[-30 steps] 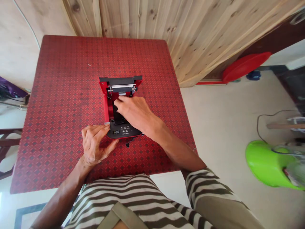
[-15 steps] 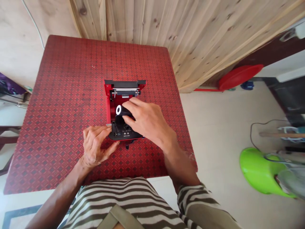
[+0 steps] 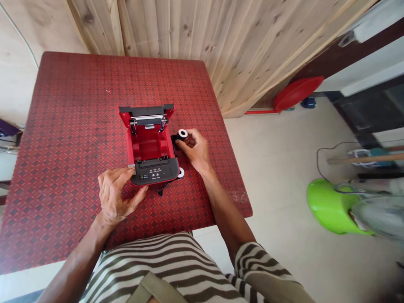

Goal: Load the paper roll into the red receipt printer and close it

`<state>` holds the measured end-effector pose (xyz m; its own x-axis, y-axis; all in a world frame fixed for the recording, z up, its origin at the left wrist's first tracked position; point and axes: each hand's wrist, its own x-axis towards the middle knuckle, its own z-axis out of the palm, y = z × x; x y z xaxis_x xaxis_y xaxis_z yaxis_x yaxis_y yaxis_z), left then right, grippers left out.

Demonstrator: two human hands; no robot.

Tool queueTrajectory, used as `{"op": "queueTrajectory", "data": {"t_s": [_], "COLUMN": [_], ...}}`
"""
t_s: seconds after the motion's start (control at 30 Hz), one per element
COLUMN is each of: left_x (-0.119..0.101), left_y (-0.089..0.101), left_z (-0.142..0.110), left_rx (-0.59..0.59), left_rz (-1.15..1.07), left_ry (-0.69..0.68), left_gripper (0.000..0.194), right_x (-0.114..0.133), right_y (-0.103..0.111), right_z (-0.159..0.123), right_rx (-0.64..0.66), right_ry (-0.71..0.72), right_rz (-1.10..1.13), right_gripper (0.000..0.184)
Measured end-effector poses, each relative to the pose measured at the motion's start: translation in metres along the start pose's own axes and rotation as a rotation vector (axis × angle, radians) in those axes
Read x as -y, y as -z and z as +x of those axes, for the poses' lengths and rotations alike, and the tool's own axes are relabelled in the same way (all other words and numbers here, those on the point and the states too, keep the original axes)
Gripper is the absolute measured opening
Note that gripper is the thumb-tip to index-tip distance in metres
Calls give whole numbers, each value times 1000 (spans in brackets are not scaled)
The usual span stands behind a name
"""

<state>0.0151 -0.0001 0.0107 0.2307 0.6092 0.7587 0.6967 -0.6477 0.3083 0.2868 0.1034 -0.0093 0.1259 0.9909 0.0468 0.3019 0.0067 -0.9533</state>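
Note:
A red and black thermal printer stands on the table with its lid raised and its red roll bay bare inside. My left hand grips the printer's front left corner, fingers along the side and thumb at the front edge. To the right of the printer, my right hand holds a dark roll with a white ring-shaped end between thumb and fingers. A second white-ended roll lies by the printer's front right corner, partly hidden. A black strap sticks out below the front edge.
The table has a red patterned cover and stands against a plank wall. On the floor to the right are a green plastic tub, a red basin and a trailing cable.
My right hand has lifted the dark roll out of the printer and carried it to the right side. The bay now shows. My left hand keeps its hold; the view has shifted.

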Motion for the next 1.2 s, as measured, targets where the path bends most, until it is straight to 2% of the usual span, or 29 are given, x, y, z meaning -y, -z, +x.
{"op": "queueTrajectory", "data": {"t_s": [0.1,0.23,0.3,0.37,0.43,0.5,0.57,0.67,0.77,0.83,0.97,1.03,1.13,1.2], "left_x": [0,0,1,1,1,0,0,-1,-1,-2,-2,-3,-3,-3], "left_y": [0,0,1,1,2,2,2,1,1,1,2,2,1,1], "left_z": [0,1,1,0,0,-1,-1,-1,-1,-1,-3,-3,-4,-3], "left_rx": [-2,4,9,11,18,25,28,20,10,18,34,34,21,9], "left_rz": [-5,-5,-6,-4,-1,2,4,5,5,8,13,14,26,37], "left_ry": [-4,-5,-5,-2,5,15,23,25,30,45,49,50,63,54], "left_gripper": [75,74,73,73,73,73,73,74,73,71,70,70,66,65], "right_x": [-2,4,5,6,8,13,17,17,14,18,57,85,119,130], "right_y": [-5,-1,6,18,33,48,55,47,32,32,57,65,50,26], "right_z": [-5,-7,-10,-19,-35,-54,-72,-89,-96,-98,-97,-89,-69,-53], "right_rx": [55,126,149,95,52,139,289,378,330,301,318,328,368,438], "right_ry": [8,45,15,-18,-37,-62,-78,-47,-3,24,114,260,524,596], "right_rz": [-90,-121,-108,-93,-115,-142,-149,-155,-192,-234,-293,-327,-508,-702], "right_gripper": [29,28,38,46,37,23,24,38,30,20,16,27,33,29]}}
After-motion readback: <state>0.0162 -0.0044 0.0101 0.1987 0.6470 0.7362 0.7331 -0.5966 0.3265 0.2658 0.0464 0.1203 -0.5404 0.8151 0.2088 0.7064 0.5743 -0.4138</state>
